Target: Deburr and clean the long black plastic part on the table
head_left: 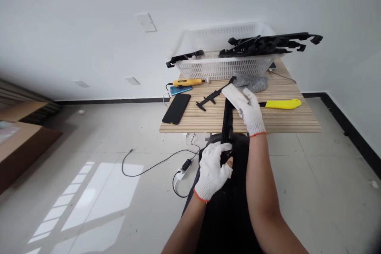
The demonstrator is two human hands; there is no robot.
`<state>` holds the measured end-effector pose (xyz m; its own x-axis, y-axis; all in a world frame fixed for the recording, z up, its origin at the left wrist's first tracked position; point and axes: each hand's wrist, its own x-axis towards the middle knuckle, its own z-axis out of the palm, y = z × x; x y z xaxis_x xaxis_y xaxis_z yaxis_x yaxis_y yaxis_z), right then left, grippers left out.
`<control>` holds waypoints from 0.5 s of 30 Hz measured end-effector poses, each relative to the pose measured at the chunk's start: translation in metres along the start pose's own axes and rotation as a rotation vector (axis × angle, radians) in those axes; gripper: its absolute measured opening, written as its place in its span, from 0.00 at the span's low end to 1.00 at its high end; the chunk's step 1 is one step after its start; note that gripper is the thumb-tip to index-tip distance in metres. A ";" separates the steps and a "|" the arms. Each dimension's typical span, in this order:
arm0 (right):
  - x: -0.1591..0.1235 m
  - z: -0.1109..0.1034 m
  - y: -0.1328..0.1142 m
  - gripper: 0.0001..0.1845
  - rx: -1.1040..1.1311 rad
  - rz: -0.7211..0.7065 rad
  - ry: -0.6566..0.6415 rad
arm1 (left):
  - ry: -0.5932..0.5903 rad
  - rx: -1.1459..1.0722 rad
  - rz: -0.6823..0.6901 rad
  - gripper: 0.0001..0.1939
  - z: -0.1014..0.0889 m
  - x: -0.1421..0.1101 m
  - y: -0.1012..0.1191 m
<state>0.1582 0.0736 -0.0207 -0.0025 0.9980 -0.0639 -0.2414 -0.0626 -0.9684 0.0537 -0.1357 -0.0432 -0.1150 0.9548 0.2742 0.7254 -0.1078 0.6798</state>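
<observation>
Both my hands wear white knit gloves. My left hand [213, 168] is closed round the near end of a long black plastic strip [228, 119] that runs from my lap up onto the wooden table [208, 121]. My right hand [251, 113] grips a flat white-grey pad [233, 94] and presses it on the far part of that strip. A second black plastic part [212, 96] lies on the table just left of the pad.
A white slatted basket [222, 67] with several black plastic parts [268, 43] stands at the table's back. A yellow utility knife [281, 104], a grey cloth [253, 82], a black phone [176, 108] and a yellow tool [187, 82] lie around. A cable and power strip [181, 170] lie on the floor.
</observation>
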 end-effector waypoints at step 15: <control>0.013 -0.022 -0.005 0.30 -0.656 -0.337 -0.026 | 0.027 0.153 -0.036 0.11 0.008 0.003 0.006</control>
<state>0.1811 0.0869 -0.0217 -0.0553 0.9639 0.2603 0.3966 0.2605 -0.8803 0.0633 -0.1309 -0.0432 -0.1597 0.9493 0.2707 0.8150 -0.0279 0.5788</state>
